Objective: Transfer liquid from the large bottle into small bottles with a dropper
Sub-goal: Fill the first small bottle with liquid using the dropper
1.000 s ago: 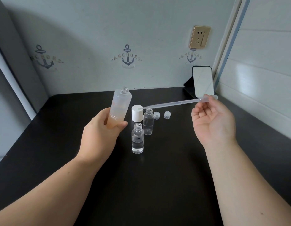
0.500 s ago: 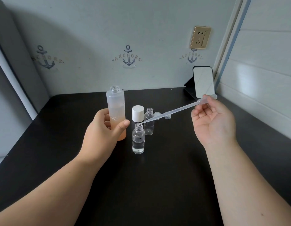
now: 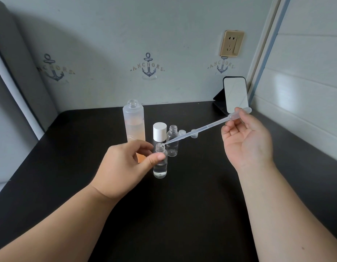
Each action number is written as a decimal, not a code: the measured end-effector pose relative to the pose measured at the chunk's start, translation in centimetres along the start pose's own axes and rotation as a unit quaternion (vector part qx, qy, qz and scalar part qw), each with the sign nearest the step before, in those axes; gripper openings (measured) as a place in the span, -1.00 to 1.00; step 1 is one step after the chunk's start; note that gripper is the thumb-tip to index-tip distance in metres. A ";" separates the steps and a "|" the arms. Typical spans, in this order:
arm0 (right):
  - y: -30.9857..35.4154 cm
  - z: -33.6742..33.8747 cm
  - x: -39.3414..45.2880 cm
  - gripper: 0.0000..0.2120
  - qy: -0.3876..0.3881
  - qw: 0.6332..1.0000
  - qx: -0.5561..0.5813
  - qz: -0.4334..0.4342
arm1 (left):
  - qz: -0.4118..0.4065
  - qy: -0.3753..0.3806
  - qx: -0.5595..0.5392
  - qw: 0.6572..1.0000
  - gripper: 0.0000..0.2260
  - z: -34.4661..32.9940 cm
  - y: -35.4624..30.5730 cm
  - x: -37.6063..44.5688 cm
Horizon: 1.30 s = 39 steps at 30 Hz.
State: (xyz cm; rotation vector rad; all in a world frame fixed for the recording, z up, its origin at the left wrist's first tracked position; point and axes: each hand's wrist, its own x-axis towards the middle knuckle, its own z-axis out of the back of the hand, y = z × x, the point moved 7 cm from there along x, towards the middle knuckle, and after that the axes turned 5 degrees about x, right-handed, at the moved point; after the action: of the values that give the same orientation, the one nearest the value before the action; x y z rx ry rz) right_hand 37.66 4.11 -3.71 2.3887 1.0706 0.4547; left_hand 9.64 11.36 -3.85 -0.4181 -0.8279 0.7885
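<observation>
Black table [image 3: 182, 214] under anchor wallpaper | our left hand [image 3: 126, 165] pinches near small bottle [image 3: 160, 163] | right hand [image 3: 245, 140] pinches dropper [image 3: 205, 127] bulb, stem slanting down-left, tip at that bottle's mouth | large bottle [image 3: 134, 125] upright behind.

A mirror [image 3: 236, 94] is being propped upright at the far right corner of the black bench [image 3: 182, 214]. A gold socket [image 3: 232, 43] is being carried by the wall [image 3: 107, 35], above anchor prints [image 3: 149, 68].
</observation>
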 end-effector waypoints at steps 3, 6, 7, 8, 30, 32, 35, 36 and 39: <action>0.0 0.0 0.1 -0.85 0.005 1.000 -0.001 0.002 | -0.002 0.082 0.021 0.996 -0.45 -1.5 0.1 0.0; 0.1 0.0 0.1 -0.86 0.011 1.000 -0.004 0.004 | -0.014 0.130 0.047 0.990 -0.55 -2.6 0.1 0.0; 0.1 0.0 0.2 -0.88 0.011 1.000 -0.003 0.005 | -0.015 0.133 0.053 0.990 -0.64 -2.8 0.1 0.0; 0.1 0.0 0.2 -0.90 0.012 1.000 -0.002 0.007 | -0.015 0.132 0.055 0.990 -0.72 -2.8 0.1 0.1; 0.3 0.1 0.3 -0.88 0.001 1.000 -0.015 0.022 | -0.057 0.102 0.024 0.993 -0.75 -2.8 0.1 0.2; 0.3 0.1 0.3 -0.89 0.000 1.000 -0.018 0.022 | -0.055 0.103 0.022 0.993 -0.74 -2.8 0.2 0.1; 0.2 0.2 0.4 -0.90 -0.001 1.000 -0.019 0.017 | -0.053 0.105 0.022 0.993 -0.75 -2.8 0.2 0.1; 0.2 0.3 0.5 -0.91 -0.001 1.000 -0.019 0.016 | -0.053 0.104 0.024 0.993 -0.75 -2.8 0.2 0.1; 0.2 0.5 0.6 -0.92 -0.002 1.000 -0.021 0.018 | -0.050 0.104 0.025 0.993 -0.76 -2.8 0.3 0.2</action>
State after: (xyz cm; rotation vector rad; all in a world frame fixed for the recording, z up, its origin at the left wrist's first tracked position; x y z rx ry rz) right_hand 38.39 4.33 -3.92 2.3735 1.0089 0.4800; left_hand 11.81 11.60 -5.66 -0.4038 -0.6281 0.6583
